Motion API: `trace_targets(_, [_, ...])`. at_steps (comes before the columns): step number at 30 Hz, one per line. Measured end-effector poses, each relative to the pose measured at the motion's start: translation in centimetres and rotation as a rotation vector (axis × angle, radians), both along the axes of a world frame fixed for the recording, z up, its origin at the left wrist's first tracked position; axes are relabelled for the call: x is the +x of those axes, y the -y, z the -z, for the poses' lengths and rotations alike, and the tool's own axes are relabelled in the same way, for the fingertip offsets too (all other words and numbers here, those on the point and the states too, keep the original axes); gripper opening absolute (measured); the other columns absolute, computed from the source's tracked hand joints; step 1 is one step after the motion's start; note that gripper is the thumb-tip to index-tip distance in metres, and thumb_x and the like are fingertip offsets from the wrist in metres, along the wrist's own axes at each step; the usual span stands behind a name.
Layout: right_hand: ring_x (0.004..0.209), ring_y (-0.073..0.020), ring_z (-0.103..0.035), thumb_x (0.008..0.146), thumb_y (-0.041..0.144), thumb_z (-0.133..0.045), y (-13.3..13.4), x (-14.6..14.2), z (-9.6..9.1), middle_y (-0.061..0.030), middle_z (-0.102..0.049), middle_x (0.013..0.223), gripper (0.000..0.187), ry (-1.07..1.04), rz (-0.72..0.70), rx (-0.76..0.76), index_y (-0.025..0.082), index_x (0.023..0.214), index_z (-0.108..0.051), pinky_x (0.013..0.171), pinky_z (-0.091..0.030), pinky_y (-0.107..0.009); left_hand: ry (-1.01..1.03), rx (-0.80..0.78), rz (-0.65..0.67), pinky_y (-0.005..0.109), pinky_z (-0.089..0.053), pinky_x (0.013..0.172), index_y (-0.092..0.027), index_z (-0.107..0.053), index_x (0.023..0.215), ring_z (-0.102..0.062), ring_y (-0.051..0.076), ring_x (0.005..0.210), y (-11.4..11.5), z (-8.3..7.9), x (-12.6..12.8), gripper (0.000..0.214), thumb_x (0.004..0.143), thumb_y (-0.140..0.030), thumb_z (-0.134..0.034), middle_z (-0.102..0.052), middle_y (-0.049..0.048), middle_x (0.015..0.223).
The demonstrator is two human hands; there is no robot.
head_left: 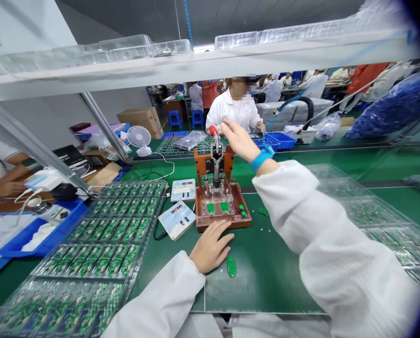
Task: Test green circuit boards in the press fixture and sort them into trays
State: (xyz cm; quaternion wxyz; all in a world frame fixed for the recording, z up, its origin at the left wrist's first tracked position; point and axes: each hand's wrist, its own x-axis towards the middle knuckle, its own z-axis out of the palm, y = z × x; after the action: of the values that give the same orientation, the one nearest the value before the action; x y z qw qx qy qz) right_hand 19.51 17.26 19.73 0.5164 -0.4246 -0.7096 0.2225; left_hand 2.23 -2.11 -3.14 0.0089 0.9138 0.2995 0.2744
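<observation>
A brown test fixture [243, 219] with a toggle clamp [216, 164] stands on the green bench. Two small green circuit boards [224, 207] show under its clear plate. My right hand [240, 141], with a blue strap on the wrist, is raised beside the clamp's red lever handle [213, 130]; its fingers are stretched out and their tips are at the handle. My left hand [211, 247] lies open with spread fingers at the fixture's front edge. Just right of it, a green circuit board [231, 266] rests on the bench. Another green board [263, 211] is partly hidden by my right sleeve.
Left of the fixture sit two white meter boxes [177, 219] with red displays. Clear trays of green boards [106, 234] fill the left side; more clear trays [382, 220] lie right. A white fan [139, 138] stands behind. A shelf [125, 70] crosses overhead. A co-worker [231, 110] sits opposite.
</observation>
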Motion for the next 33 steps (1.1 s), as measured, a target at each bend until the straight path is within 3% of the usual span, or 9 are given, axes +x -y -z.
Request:
trace_targets(2, [0.098,-0.0218,-0.070,0.103,0.052,-0.046,-1.2,-1.1,-1.7,-0.0102,-0.075,0.100,0.044,-0.028,-0.123,-0.167,0.013,0.102,-0.067,0.100,-0.054,-0.045,-0.009,-0.010,-0.001,0.055,-0.044,0.116,-0.016,-0.061,0.128,-0.042,0.032,0.145,-0.1,0.2,-0.1,0.031,0.098,-0.020,-0.052,-0.047,0.0158,0.154])
trace_targets(3, [0.094,-0.0194,-0.071,0.103,0.050,-0.046,-1.4,-1.5,-2.3,-0.0084,-0.075,0.097,0.043,-0.057,-0.180,-0.179,0.013,0.102,-0.068,0.095,-0.056,-0.042,-0.008,-0.012,-0.001,0.055,-0.044,0.116,-0.017,-0.062,0.126,-0.042,0.032,0.145,-0.1,0.2,-0.2,0.030,0.097,-0.020,-0.052,-0.047,0.0157,0.154])
trace_targets(5, [0.091,-0.0154,-0.070,0.103,0.044,-0.050,-0.3,-1.8,-3.1,-0.0041,-0.073,0.096,0.036,-0.115,-0.252,-0.073,0.013,0.112,-0.067,0.090,-0.058,-0.037,0.002,-0.010,-0.002,0.055,-0.044,0.116,-0.016,-0.062,0.125,-0.042,0.032,0.145,0.0,0.2,-0.2,0.030,0.097,-0.019,-0.052,-0.047,0.0163,0.153])
trace_targets(7, [0.095,-0.0144,-0.071,0.103,0.041,-0.052,2.6,-1.6,-3.3,-0.0017,-0.073,0.103,0.035,-0.136,-0.254,0.117,0.017,0.125,-0.064,0.092,-0.059,-0.036,0.014,-0.007,-0.003,0.055,-0.044,0.117,-0.016,-0.062,0.124,-0.041,0.031,0.145,0.1,0.2,-0.1,0.029,0.097,-0.018,-0.052,-0.047,0.0163,0.153])
trace_targets(12, [0.122,-0.0212,-0.067,0.105,0.030,-0.049,12.0,-0.3,-0.8,-0.0002,-0.070,0.131,0.036,0.113,-0.069,0.456,0.027,0.139,-0.061,0.110,-0.053,-0.039,0.029,-0.011,-0.010,0.054,-0.044,0.117,-0.018,-0.062,0.123,-0.042,0.031,0.145,0.1,0.3,0.0,0.029,0.096,-0.016,-0.052,-0.046,0.0144,0.154])
trace_targets(15, [0.125,-0.0226,-0.066,0.104,0.025,-0.050,14.7,0.2,1.3,0.0013,-0.068,0.137,0.042,0.238,-0.017,0.521,0.031,0.145,-0.056,0.111,-0.054,-0.038,0.019,-0.019,-0.019,0.053,-0.043,0.117,-0.018,-0.061,0.124,-0.041,0.030,0.145,0.1,0.3,0.1,0.030,0.096,-0.015,-0.051,-0.045,0.0140,0.155])
trace_targets(19, [0.128,-0.0211,-0.065,0.103,0.022,-0.053,15.2,0.4,3.3,0.0023,-0.066,0.139,0.045,0.240,-0.025,0.530,0.033,0.147,-0.054,0.112,-0.054,-0.036,0.027,-0.016,-0.022,0.053,-0.042,0.118,-0.017,-0.062,0.123,-0.040,0.030,0.145,0.1,0.3,0.2,0.030,0.095,-0.013,-0.052,-0.045,0.0142,0.155])
trace_targets(28, [0.140,-0.0230,-0.055,0.100,0.009,-0.052,14.3,-0.1,8.9,0.0033,-0.063,0.143,0.052,0.010,-0.189,0.430,0.036,0.144,-0.057,0.119,-0.049,-0.046,0.065,-0.015,-0.024,0.052,-0.045,0.115,-0.018,-0.064,0.122,-0.043,0.030,0.144,0.1,0.3,0.3,0.030,0.094,-0.013,-0.053,-0.048,0.0142,0.152])
trace_targets(33, [0.142,-0.0265,-0.052,0.099,0.008,-0.052,13.4,-0.9,10.6,0.0018,-0.062,0.144,0.054,-0.127,-0.230,0.403,0.038,0.143,-0.057,0.120,-0.047,-0.053,0.084,-0.112,-0.002,0.052,-0.041,0.118,-0.020,-0.066,0.122,-0.043,0.029,0.144,0.2,0.1,0.4,0.030,0.094,-0.020,-0.058,-0.051,0.0139,0.151])
